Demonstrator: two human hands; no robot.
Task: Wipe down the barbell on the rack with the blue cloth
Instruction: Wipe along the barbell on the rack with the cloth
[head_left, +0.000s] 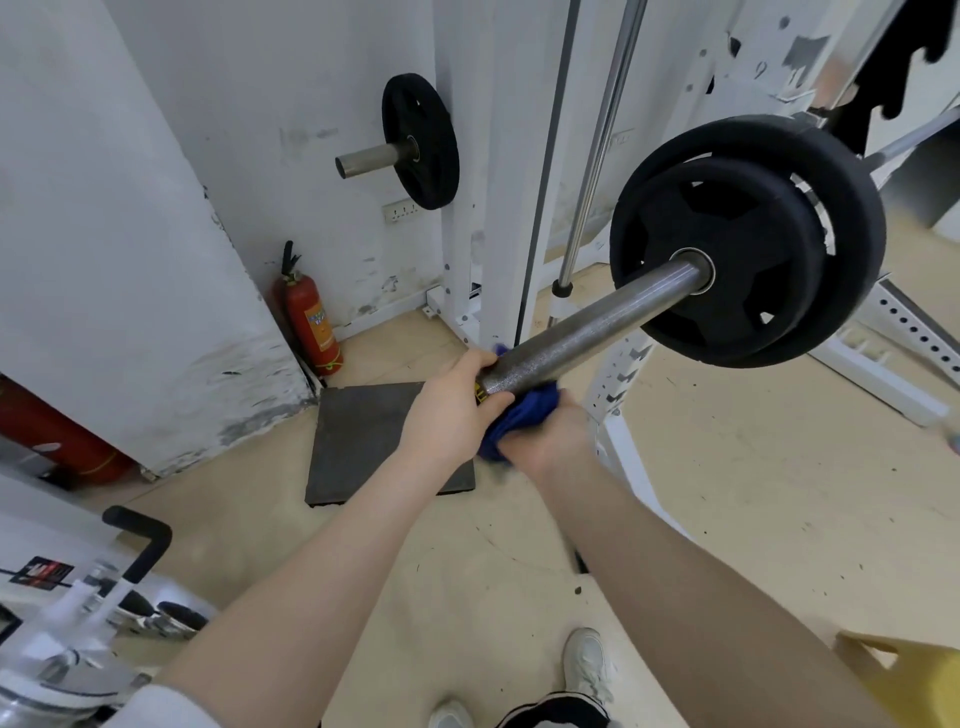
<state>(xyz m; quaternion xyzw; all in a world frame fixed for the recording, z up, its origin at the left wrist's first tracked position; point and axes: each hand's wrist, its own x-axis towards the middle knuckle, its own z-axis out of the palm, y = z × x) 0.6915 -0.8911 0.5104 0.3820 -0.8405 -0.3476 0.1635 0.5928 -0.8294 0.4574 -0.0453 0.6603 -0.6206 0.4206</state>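
My left hand (457, 400) grips the free end of the barbell (597, 327) to steady it. My right hand (550, 436) clamps the blue cloth (524, 415) under the sleeve, ready to rub toward the plates (743, 244).

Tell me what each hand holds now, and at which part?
Left hand grips the barbell at its sleeve end. Right hand holds the bunched blue cloth under that end.

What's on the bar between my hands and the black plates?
Nothing: in the head view the barbell sleeve is bare metal from the blue cloth to the plates.
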